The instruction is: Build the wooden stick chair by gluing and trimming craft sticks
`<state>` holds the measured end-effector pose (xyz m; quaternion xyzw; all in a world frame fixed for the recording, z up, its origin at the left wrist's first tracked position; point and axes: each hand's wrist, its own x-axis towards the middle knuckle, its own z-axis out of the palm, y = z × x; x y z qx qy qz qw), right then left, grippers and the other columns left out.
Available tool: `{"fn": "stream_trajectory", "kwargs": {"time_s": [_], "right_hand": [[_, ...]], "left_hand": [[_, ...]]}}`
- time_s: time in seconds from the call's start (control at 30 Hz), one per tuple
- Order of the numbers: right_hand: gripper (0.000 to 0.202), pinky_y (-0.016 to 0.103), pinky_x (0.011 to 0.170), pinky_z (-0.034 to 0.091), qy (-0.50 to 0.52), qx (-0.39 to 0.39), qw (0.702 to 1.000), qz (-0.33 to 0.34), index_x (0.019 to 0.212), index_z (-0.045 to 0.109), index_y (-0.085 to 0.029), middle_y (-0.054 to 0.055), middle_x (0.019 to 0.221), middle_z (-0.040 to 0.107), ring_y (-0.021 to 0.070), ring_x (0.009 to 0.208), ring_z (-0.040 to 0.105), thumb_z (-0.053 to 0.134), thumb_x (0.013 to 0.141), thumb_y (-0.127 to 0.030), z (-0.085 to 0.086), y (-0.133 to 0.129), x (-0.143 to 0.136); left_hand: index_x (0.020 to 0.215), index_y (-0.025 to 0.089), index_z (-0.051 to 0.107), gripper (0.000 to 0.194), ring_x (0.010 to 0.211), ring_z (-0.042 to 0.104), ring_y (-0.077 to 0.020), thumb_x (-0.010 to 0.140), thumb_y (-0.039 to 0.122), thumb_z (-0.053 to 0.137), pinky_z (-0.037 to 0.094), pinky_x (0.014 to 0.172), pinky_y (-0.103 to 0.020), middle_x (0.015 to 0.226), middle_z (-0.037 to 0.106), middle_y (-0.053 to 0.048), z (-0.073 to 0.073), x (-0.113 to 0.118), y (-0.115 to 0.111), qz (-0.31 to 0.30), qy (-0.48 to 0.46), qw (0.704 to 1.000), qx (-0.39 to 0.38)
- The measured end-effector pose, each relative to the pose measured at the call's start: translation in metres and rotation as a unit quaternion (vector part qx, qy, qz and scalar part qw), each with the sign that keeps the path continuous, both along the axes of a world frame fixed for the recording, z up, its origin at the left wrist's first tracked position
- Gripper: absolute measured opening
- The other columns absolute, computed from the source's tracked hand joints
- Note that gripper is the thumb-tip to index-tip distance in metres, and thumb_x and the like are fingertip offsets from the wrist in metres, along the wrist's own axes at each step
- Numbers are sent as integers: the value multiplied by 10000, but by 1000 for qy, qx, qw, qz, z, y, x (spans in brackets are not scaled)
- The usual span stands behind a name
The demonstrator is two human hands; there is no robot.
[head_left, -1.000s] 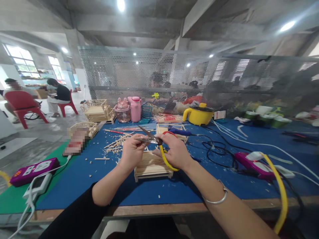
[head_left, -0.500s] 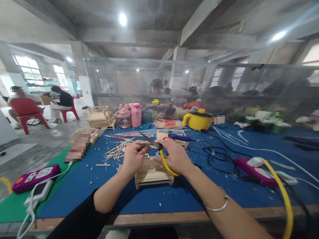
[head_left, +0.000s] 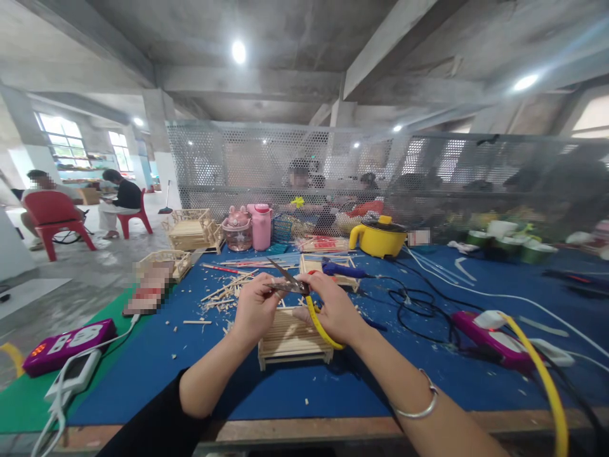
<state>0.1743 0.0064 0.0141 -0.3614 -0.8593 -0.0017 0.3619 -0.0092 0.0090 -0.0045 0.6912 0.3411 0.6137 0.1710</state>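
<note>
Head view: the scissors (head_left: 302, 288) are above the wooden stick frame (head_left: 295, 336), near the middle of the front edge of the table (head_left: 238, 393). Right hand (head_left: 340, 311): grip closed on the handle, blades apart and directed toward the left hand (head_left: 257, 304). Left hand: fingertips pinched beside the blades; whether they grasp a small piece cannot be determined. Handling, as judged: scissors rigid, of modest weight, sharp-edged; hold by the yellow handle loop (head_left: 324, 331), clear of the blades. The frame appears light, stiff and fragile at its joints; hold by its end posts. Markings: marks on the yellow loop and lettering on the red packet (head_left: 323, 243) are illegible; no brand is readable.
</note>
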Motion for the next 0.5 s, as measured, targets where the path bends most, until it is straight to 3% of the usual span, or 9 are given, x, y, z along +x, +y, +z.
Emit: {"fn": "stream_trajectory", "kwargs": {"time_s": [0.5], "right_hand": [[478, 386, 849, 448, -6, 21, 1000, 4, 1180, 530, -186, 105, 1016, 586, 241, 951, 541, 634, 789, -441, -1, 2, 1]], "left_hand": [[740, 193, 709, 111, 666, 539, -117, 772, 134, 620, 410, 638, -228, 687, 597, 3, 1, 0, -2, 10, -6, 1000, -3]]}}
